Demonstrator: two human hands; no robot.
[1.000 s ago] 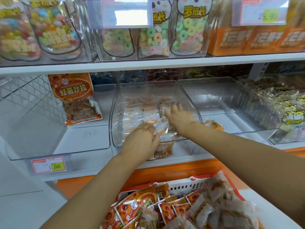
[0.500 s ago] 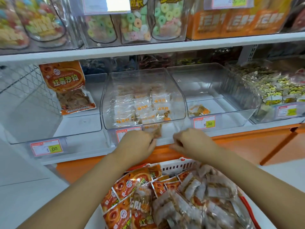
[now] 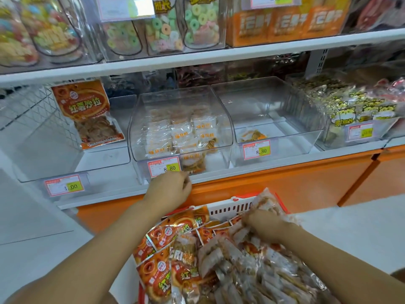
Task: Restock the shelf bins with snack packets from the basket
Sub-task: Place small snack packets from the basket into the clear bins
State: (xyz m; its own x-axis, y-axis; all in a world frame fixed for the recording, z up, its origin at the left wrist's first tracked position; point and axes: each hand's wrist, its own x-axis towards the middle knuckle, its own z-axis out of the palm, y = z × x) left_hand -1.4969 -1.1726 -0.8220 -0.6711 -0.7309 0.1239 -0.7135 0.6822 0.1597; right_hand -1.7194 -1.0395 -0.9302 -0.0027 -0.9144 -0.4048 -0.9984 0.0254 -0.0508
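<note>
A white basket with a red rim sits low in front of me, heaped with orange snack packets and clear-wrapped snack packets. My right hand is down in the basket, fingers closed on a clear packet near the far rim. My left hand hovers with curled fingers at the shelf edge, just below the middle clear bin. That bin holds several clear packets. The clear bin to its right has a single packet.
A left clear bin holds one upright orange packet. Price tags hang on the bin fronts. A bin of yellow cartoon-print packets stands at the right. The upper shelf carries candy bins and orange boxes.
Both hands have come out of the middle bin toward me. The right hand dropped into the basket and closed on packets; the left stopped at the shelf edge.
</note>
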